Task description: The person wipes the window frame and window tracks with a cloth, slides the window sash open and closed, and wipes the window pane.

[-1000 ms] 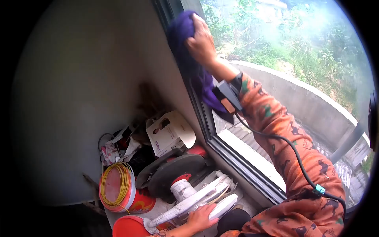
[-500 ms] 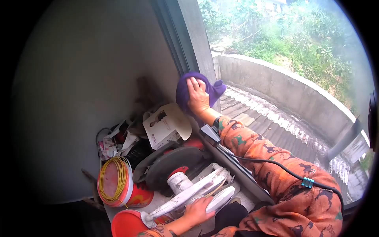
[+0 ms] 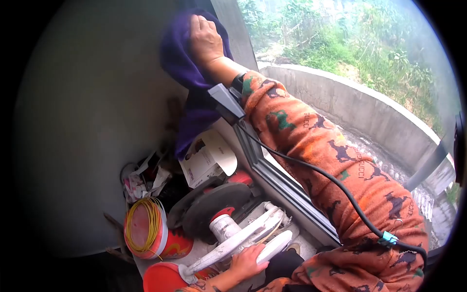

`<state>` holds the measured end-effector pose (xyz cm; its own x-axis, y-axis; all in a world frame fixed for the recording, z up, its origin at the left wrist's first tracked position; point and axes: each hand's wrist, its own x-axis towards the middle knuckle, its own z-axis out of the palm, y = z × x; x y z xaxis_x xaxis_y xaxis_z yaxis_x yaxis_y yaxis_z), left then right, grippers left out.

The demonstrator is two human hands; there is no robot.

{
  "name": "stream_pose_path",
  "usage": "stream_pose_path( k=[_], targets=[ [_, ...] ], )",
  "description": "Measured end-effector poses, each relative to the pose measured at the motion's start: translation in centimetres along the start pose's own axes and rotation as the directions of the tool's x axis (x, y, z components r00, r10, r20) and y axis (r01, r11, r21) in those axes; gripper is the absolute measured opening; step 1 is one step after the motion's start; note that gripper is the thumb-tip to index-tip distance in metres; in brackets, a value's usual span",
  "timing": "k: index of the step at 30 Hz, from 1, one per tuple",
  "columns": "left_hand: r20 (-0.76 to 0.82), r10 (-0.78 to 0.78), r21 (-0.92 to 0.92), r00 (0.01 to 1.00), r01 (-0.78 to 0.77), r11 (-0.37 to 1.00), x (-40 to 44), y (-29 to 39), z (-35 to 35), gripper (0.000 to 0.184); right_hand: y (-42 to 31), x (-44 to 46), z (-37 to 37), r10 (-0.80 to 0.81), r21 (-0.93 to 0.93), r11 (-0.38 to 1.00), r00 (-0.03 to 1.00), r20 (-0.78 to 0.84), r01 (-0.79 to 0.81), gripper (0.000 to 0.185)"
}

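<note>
My right hand [image 3: 206, 41] presses a purple cloth [image 3: 177, 53] against the window frame at the top, with fingers bent over it. The cloth's loose end hangs down towards a white printed box [image 3: 206, 155]. Low in the view, my left hand [image 3: 248, 263] grips a whitish, paint-stained part of what looks like a cut-off saw [image 3: 250, 233]. A large dark disc [image 3: 209, 209] sits on that machine's far side. The fingertips of my left hand are partly hidden by the part they hold.
A red bucket [image 3: 182, 243] carries a coil of yellow wire [image 3: 145, 226] on its lid. Another red container [image 3: 160, 277] stands nearer. Crumpled odds and ends [image 3: 146, 180] lie by the wall. The window's lower rail [image 3: 292, 190] runs beneath my right arm, with a black cable along the sleeve.
My right hand has moved up and to the left along the frame, taking the purple cloth with it. The cloth now hangs lower in a long fold. My left hand stays on the machine.
</note>
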<state>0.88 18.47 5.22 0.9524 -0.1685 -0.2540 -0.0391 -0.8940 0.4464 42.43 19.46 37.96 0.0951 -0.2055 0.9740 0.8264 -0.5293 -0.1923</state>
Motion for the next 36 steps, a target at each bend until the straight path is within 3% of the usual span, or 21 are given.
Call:
stream_pose_path(
  k=[1,5,7,8,10,12,14,15,16,17,18,20,21,23,24,28,32,34,36],
  targets=[
    [-0.034,0.037,0.030,0.999,-0.036,0.999,0.0,0.0,0.0,0.062,0.4,-1.7,-0.2,-0.044,-0.136,0.990,0.995,-0.091,0.031,0.030],
    [-0.052,0.071,0.092,0.996,-0.066,0.994,-0.1,0.6,-0.4,0.061,2.5,-13.7,-4.6,0.105,-0.153,0.986,0.971,0.214,-0.073,0.028],
    [-0.043,0.060,0.088,0.997,-0.056,0.995,0.0,1.0,-0.6,0.061,3.8,-21.8,-7.0,0.209,-0.175,0.973,0.893,0.399,-0.150,0.030],
    [-0.036,0.045,0.082,0.998,-0.042,0.996,-0.1,1.0,-0.6,0.061,4.1,-24.8,-8.6,0.346,-0.196,0.938,0.750,0.564,-0.286,0.028],
    [-0.033,0.021,0.061,0.999,-0.019,0.998,-0.2,0.4,0.2,0.062,4.9,-28.1,-11.1,0.509,-0.262,0.845,0.551,0.661,-0.467,0.027],
    [-0.073,0.061,0.061,0.995,-0.057,0.996,-0.2,0.1,0.1,0.062,5.1,-26.4,-10.1,0.533,-0.086,0.820,0.699,0.476,-0.566,0.028],
    [-0.046,0.035,0.049,0.998,-0.033,0.998,-0.4,0.1,0.0,0.062,3.8,-18.2,-7.4,0.273,0.173,0.934,0.937,0.219,-0.312,0.034],
    [-0.037,0.014,0.042,0.999,-0.013,0.999,-0.3,0.3,-0.3,0.063,2.0,-12.9,-6.9,0.265,0.225,0.922,0.936,0.230,-0.316,0.038],
    [-0.033,-0.007,0.034,0.999,0.008,0.999,-0.2,0.4,-0.4,0.063,0.6,-8.3,-5.5,0.230,0.246,0.936,0.967,0.109,-0.250,0.037],
    [-0.002,-0.028,0.016,1.000,0.028,0.999,-0.2,0.1,-0.2,0.064,-0.5,-4.4,-4.8,0.249,0.278,0.917,0.954,0.165,-0.287,0.030],
    [0.006,-0.035,0.009,0.999,0.035,0.999,-0.2,0.1,-0.2,0.064,-0.4,-1.8,-2.3,0.153,0.264,0.951,0.987,0.049,-0.161,0.022],
    [-0.008,-0.031,0.018,0.999,0.031,0.999,-0.1,0.2,-0.3,0.065,-0.4,0.1,-0.3,0.259,0.160,0.944,0.948,0.186,-0.289,0.042],
    [0.000,-0.028,0.007,1.000,0.028,1.000,0.0,0.4,-0.4,0.065,-0.4,-0.4,-0.1,0.260,0.151,0.945,0.946,0.196,-0.291,0.042],
    [0.005,0.004,-0.004,1.000,-0.004,1.000,0.2,0.3,-0.7,0.064,-0.4,-2.0,0.1,0.082,0.103,0.991,0.996,0.031,-0.085,0.016],
    [0.018,-0.001,-0.006,1.000,0.001,1.000,0.4,0.3,-0.6,0.064,-0.3,-3.1,0.0,0.034,0.052,0.998,0.998,-0.058,-0.031,0.013],
    [-0.031,0.091,0.049,0.995,-0.090,0.995,0.2,0.7,-0.7,0.063,0.5,-10.4,-3.9,0.086,-0.016,0.996,0.983,0.160,-0.085,0.018],
    [-0.034,0.081,0.061,0.996,-0.079,0.995,0.2,0.8,-0.7,0.061,2.2,-21.5,-6.8,0.145,0.037,0.987,0.964,0.224,-0.157,0.032],
    [-0.026,0.073,0.064,0.997,-0.072,0.995,0.2,0.9,-0.9,0.061,3.0,-26.8,-8.6,0.228,0.042,0.965,0.908,0.351,-0.259,0.034],
    [-0.027,0.046,0.051,0.999,-0.044,0.998,0.2,0.9,-0.9,0.061,3.3,-31.5,-11.1,0.359,-0.074,0.921,0.761,0.541,-0.382,0.036]
  ],
)
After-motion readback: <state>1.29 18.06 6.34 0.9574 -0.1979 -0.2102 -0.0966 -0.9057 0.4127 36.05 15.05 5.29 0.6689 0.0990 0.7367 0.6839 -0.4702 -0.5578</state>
